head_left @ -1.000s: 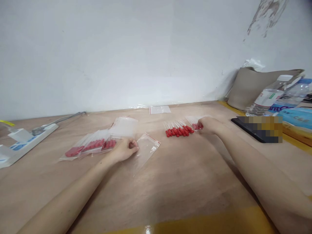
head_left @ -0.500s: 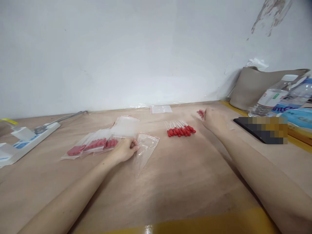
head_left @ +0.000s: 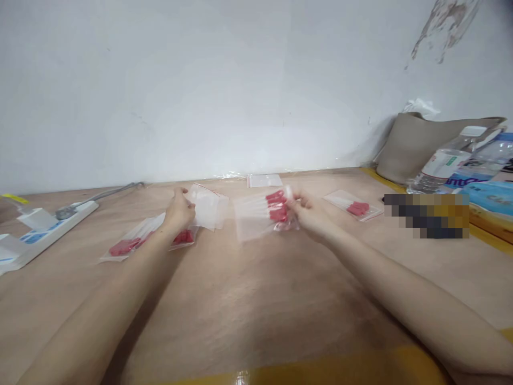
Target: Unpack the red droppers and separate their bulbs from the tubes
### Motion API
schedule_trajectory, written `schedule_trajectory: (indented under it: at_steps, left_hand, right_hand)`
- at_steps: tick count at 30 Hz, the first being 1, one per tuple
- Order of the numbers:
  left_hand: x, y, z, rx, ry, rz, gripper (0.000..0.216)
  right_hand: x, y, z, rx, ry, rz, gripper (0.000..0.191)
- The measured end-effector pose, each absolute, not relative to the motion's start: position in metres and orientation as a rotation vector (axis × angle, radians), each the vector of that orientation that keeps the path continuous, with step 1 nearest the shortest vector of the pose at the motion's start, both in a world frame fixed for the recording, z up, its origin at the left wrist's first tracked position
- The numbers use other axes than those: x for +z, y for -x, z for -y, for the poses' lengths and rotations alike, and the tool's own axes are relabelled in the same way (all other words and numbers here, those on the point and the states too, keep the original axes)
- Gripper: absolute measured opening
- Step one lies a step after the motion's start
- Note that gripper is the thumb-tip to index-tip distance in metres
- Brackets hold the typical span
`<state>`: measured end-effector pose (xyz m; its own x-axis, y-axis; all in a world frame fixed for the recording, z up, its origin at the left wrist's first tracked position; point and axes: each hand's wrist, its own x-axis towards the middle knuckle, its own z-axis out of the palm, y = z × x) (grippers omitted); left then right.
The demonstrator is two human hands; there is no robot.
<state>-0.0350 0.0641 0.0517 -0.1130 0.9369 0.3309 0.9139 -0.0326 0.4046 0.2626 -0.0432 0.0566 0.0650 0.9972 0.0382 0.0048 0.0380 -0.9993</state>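
Observation:
My right hand (head_left: 308,214) pinches the right end of a clear zip bag (head_left: 250,219). Inside it are several white-stemmed swabs with red tips (head_left: 276,206), the red ends towards my fingers. My left hand (head_left: 180,208) is over the left side of the table, thumb and index finger apart, beside a small pile of flat clear zip bags (head_left: 210,206). Under and left of that hand lie filled bags (head_left: 126,246) with red tips showing, partly hidden by my hand and forearm. Another filled bag (head_left: 356,208) rests to the right of my right hand.
One more flat bag (head_left: 264,181) lies at the back by the wall. A white power strip (head_left: 60,227) with plugs is at the left edge. To the right are a blurred-out dark object (head_left: 428,216), water bottles (head_left: 443,160), a blue packet (head_left: 489,195) and a grey-brown container (head_left: 404,144).
My right hand has moved left and holds a bag of swabs; a filled bag now lies on the right. The loose swabs no longer show. My left hand moved up and left.

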Motion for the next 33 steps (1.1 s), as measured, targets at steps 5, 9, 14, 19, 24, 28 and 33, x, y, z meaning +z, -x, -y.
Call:
schedule_trajectory:
  at_steps: [5, 9, 14, 19, 24, 28, 33]
  left_hand:
    - [0.045, 0.034, -0.079, 0.638, -2.152, -2.33, 0.044]
    - [0.051, 0.01, -0.058, 0.718, -2.43, -2.269, 0.036]
    - [0.048, -0.039, 0.011, 0.723, -2.713, -1.233, 0.026]
    - [0.028, -0.06, 0.055, 0.562, -2.643, -0.877, 0.044]
    - [0.02, -0.062, 0.045, 0.636, -2.638, -0.833, 0.036]
    - [0.018, -0.066, 0.033, 0.684, -2.832, -0.645, 0.034]
    - [0.013, -0.066, 0.029, 0.719, -2.986, -0.551, 0.025]
  right_hand:
    - [0.024, -0.227, 0.059, 1.568, 1.226, 1.137, 0.02]
    - [0.018, -0.231, 0.06, 1.631, 1.276, 1.084, 0.013]
    - [0.024, -0.249, 0.061, 1.721, 1.292, 1.187, 0.008]
    - [0.023, -0.254, 0.066, 1.684, 1.296, 1.107, 0.023]
    - [0.021, -0.248, 0.065, 1.646, 1.343, 1.077, 0.032]
    - [0.02, -0.243, 0.065, 1.562, 1.378, 1.114, 0.032]
    - [0.019, -0.239, 0.067, 1.529, 1.386, 1.133, 0.029]
